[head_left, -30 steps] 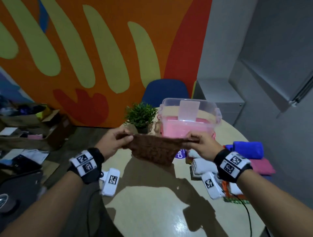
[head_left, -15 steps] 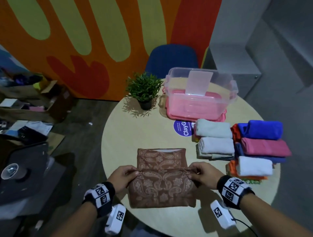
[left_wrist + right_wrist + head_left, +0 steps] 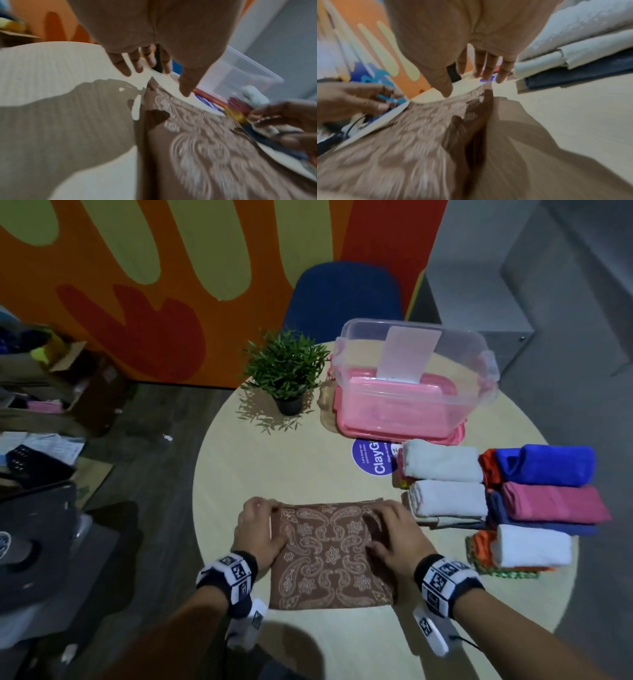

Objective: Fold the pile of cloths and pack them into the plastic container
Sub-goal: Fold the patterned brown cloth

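On the round table [image 3: 239, 474] both hands' grips lie wide over the brown cloth [image 3: 329, 556]; wrist views blur.

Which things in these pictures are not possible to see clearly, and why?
- Plastic container inside, head view: pink lid under it tints the walls; contents unclear.
- Purple sticker, head view: text cut off by the container and folded cloths.
- Brown paisley cloth: both wrist views motion-blurred; layers uncountable.

Left hand [image 3: 261, 529] and right hand [image 3: 394, 537] reach forward, palms down, fingers extended
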### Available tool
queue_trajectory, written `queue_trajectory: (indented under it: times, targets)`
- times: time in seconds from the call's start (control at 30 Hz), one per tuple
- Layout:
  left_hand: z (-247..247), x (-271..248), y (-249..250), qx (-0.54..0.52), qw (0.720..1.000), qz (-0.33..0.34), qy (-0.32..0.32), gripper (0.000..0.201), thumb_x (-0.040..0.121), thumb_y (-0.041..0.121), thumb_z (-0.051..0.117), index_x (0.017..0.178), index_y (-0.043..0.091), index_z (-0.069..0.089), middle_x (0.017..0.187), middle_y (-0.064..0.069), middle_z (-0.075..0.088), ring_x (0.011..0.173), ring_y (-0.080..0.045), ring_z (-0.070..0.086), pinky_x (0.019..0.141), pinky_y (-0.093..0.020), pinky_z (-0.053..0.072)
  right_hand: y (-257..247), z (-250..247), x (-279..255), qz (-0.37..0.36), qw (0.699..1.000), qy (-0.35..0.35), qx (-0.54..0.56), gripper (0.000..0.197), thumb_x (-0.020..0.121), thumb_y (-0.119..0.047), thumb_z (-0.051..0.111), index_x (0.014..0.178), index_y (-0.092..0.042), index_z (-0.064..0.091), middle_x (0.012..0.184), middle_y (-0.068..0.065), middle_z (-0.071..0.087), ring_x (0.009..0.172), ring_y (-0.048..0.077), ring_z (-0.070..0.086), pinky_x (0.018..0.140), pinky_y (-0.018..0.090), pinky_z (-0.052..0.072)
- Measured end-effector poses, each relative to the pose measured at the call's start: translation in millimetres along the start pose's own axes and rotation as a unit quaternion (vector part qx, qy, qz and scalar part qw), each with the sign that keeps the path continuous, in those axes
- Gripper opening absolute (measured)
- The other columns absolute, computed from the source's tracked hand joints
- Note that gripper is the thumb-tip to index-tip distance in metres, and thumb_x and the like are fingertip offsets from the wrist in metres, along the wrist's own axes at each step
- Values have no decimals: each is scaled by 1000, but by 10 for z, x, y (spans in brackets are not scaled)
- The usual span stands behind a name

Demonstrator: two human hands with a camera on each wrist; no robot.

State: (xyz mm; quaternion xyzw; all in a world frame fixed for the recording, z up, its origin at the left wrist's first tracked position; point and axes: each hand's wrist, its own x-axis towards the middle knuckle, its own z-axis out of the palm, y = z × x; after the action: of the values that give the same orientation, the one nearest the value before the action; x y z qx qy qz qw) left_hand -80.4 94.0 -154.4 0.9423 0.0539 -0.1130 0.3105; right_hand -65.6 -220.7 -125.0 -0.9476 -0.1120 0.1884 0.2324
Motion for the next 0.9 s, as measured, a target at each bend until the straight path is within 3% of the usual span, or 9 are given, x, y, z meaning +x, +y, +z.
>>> queue_trajectory:
  times: [0.1, 0.17, 0.23, 0.3, 0.37, 0.47, 0.6, 0.73, 0.9]
  targets:
    - [-17, -331, 64, 66, 985, 121, -100, 33, 75, 55, 70, 92, 38, 47, 105, 21, 39, 98, -5, 41, 88, -31, 43, 64, 167, -327, -77, 992, -102, -10, 39, 83, -44, 66, 117, -28, 55, 116, -10, 48, 109, 11, 45, 98, 32, 43]
    - [30, -493, 30, 138, 952, 171, -214, 45, 69, 69, 64, 95, 34, 52, 110, 19, 42, 102, -5, 39, 91, -28, 38, 111, 268, -482, -120, 978, -159, -56, 49, 75, -59, 63, 114, -30, 55, 115, -11, 48, 106, 10, 45, 92, 29, 42]
    - [106, -581, -82, 213, 916, 215, -263, 59, 65, 73, 56, 108, 32, 55, 126, 9, 43, 115, -12, 38, 97, -33, 35, 196, 353, -552, -135, 970, -175, -106, 57, 69, -58, 64, 117, -29, 56, 123, -10, 46, 111, 11, 43, 93, 27, 39]
    - [194, -643, -203, 244, 912, 224, -241, 53, 68, 64, 51, 108, 31, 58, 128, 3, 48, 117, -18, 46, 93, -38, 40, 309, 419, -570, -131, 974, -160, -89, 45, 71, -42, 67, 112, -26, 62, 124, -9, 48, 112, 12, 46, 93, 26, 41]
    - [250, -701, -264, 206, 935, 208, -199, 28, 80, 47, 54, 101, 31, 61, 119, 6, 55, 109, -19, 55, 83, -35, 44, 409, 469, -581, -133, 981, -133, -46, 18, 77, -26, 63, 94, -25, 66, 114, -12, 53, 105, 14, 54, 87, 28, 49]
    - [180, -782, -147, 111, 969, 150, -160, 4, 93, 35, 47, 91, 32, 50, 92, 13, 57, 85, -10, 56, 72, -31, 44, 386, 398, -593, -112, 988, -110, -11, 10, 83, -25, 53, 84, -25, 62, 98, -12, 60, 92, 9, 56, 80, 34, 52]
    - [11, -742, -24, -69, 988, 25, -139, 9, 98, 29, 49, 90, 32, 51, 80, 10, 67, 73, -4, 63, 67, -23, 51, 286, 114, -569, -30, 991, -94, 89, 3, 87, -33, 51, 89, -35, 51, 84, -10, 69, 75, 5, 63, 72, 31, 53]
    - [-62, -460, 28, -192, 976, -37, -91, 10, 99, 29, 54, 92, 32, 60, 90, 4, 73, 82, -12, 70, 74, -35, 59, 185, -95, -292, 9, 985, -42, 165, 15, 98, -19, 53, 104, -33, 52, 90, -9, 72, 80, 1, 67, 67, 17, 50]
    - [-135, -45, 105, -195, 978, -65, -25, 12, 99, 29, 55, 92, 25, 63, 88, 2, 72, 80, -13, 69, 68, -33, 58, 74, -85, 139, 40, 992, 17, 119, 9, 101, -26, 50, 109, -27, 53, 97, -6, 68, 86, 11, 64, 71, 24, 50]
